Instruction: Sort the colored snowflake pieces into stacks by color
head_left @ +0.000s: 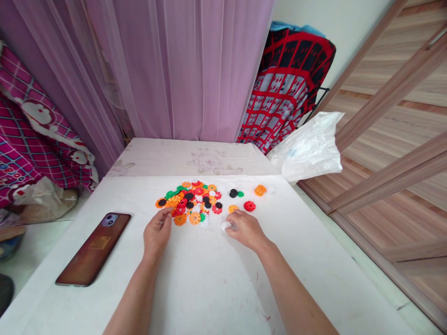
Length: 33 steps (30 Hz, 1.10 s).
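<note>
Currently, right hand (246, 228): thumb and fingers pinching a white disc (226, 225) just above or on the desk (202, 284); which of the two, I cannot tell.
Left hand (157, 231): fingers curled in at the near left edge of the pile; whether they grip a disc I cannot tell.
Pile (194, 217): flat, notched discs in orange, red, green, black and white, overlapping on the desk between the hands and a little beyond them.
Sorted spots: right of the pile, a black disc (233, 192) touching a green disc (240, 194); farther right, a few orange discs (260, 190) stacked, with white discs (271, 190) beside them.
Nearer the right hand: a red disc (249, 206), and a yellow-orange disc (233, 208) just past the fingers.
Phone (92, 251): lying back up at the left side of the desk, well apart from the discs.
Beyond: a purple curtain (195, 70) behind the desk, a white bag (310, 146) at its far right corner.
</note>
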Available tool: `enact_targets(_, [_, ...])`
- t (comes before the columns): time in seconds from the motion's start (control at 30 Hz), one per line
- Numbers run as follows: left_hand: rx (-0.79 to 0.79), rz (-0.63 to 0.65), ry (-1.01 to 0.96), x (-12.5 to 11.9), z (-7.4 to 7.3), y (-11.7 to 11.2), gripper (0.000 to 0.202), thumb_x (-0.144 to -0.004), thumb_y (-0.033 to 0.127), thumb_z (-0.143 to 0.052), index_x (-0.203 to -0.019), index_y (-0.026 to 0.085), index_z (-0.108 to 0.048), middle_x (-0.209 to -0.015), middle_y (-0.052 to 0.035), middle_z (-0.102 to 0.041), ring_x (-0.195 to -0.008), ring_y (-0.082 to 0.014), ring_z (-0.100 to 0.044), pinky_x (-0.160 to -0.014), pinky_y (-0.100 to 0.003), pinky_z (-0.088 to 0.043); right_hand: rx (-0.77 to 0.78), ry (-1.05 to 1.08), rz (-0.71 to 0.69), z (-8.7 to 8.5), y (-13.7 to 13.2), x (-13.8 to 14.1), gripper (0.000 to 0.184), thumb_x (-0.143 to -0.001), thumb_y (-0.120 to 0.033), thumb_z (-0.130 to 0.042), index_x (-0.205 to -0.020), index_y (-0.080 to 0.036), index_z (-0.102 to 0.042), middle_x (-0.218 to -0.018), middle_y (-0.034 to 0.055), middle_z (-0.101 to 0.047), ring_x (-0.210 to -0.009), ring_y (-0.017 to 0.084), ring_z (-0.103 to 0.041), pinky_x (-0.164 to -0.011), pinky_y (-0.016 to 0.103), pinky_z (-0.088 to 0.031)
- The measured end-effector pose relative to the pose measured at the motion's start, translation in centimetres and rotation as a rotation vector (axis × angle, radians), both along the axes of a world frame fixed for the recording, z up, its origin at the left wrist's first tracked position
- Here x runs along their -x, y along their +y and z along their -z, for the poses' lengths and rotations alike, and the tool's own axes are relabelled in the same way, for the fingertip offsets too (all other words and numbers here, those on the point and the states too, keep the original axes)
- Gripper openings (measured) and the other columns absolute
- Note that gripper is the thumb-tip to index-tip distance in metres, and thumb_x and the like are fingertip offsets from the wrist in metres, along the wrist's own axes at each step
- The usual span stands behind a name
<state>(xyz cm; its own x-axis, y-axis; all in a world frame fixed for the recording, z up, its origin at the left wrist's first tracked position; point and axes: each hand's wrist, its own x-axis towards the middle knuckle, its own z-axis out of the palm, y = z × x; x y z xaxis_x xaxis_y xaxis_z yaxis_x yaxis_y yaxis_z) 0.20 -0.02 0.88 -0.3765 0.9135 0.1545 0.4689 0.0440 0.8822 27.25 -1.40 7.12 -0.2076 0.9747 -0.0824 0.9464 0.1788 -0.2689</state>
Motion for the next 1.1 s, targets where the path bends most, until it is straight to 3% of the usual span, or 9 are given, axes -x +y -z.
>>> enact_targets(0.2, [0.019,-0.004,0.0,-0.1,-0.3,0.0,0.033,-0.077,0.041,-0.049,-0.097,0.023,-0.068,-0.088,-0.0017,-0.073,-0.072,-0.0161,-0.066,-0.072,-0.028,-0.051,-0.012,-0.039,-0.026,0.7,0.1,0.0,0.014,-0.076,-0.026,-0.059,-0.088,-0.024,-0.066,-0.094,0.0016,-0.064,-0.091,0.016,-0.057,-0.075,0.024,-0.038])
enact_targets(0.37, [0.027,-0.009,0.004,0.0,-0.1,0.0,0.033,-0.077,0.042,-0.049,-0.098,0.024,-0.068,-0.09,-0.0016,-0.073,-0.073,-0.0164,-0.066,-0.073,-0.028,-0.051,-0.035,-0.048,-0.027,0.1,0.1,0.4,0.021,-0.079,-0.028,-0.058,-0.098,-0.023,-0.065,-0.102,0.0035,-0.064,-0.097,0.017,-0.057,-0.079,0.026,-0.039])
enact_targets(0.53, [0.025,0.001,-0.022,0.1,0.3,0.0,0.034,-0.078,0.043,-0.05,-0.099,0.024,-0.068,-0.094,-0.0021,-0.073,-0.076,-0.0168,-0.066,-0.074,-0.029,-0.051,-0.038,-0.016,-0.057,0.2,0.7,3.2,0.019,-0.08,-0.026,-0.056,-0.098,-0.024,-0.064,-0.103,0.0034,-0.066,-0.101,0.019,-0.055,-0.082,0.028,-0.041])
enact_targets(0.73, [0.024,0.013,-0.031,0.1,0.3,0.1,0.034,-0.078,0.042,-0.049,-0.1,0.023,-0.068,-0.093,-0.0023,-0.073,-0.075,-0.0165,-0.066,-0.072,-0.028,-0.051,-0.028,-0.023,0.04,1.5,1.8,6.8,0.023,-0.081,-0.028,-0.056,-0.102,-0.023,-0.061,-0.108,0.0051,-0.064,-0.103,0.02,-0.055,-0.081,0.03,-0.042])
enact_targets(1.1, [0.023,0.014,-0.012,0.1,0.5,0.1,0.036,-0.079,0.043,-0.048,-0.101,0.023,-0.068,-0.091,-0.0023,-0.073,-0.076,-0.017,-0.066,-0.073,-0.028,-0.051,0.022,-0.026,0.02,1.8,3.4,7.8,0.029,-0.084,-0.041,-0.056,-0.108,-0.028,-0.062,-0.108,0.0037,-0.061,-0.097,0.018,-0.059,-0.074,0.027,-0.042])
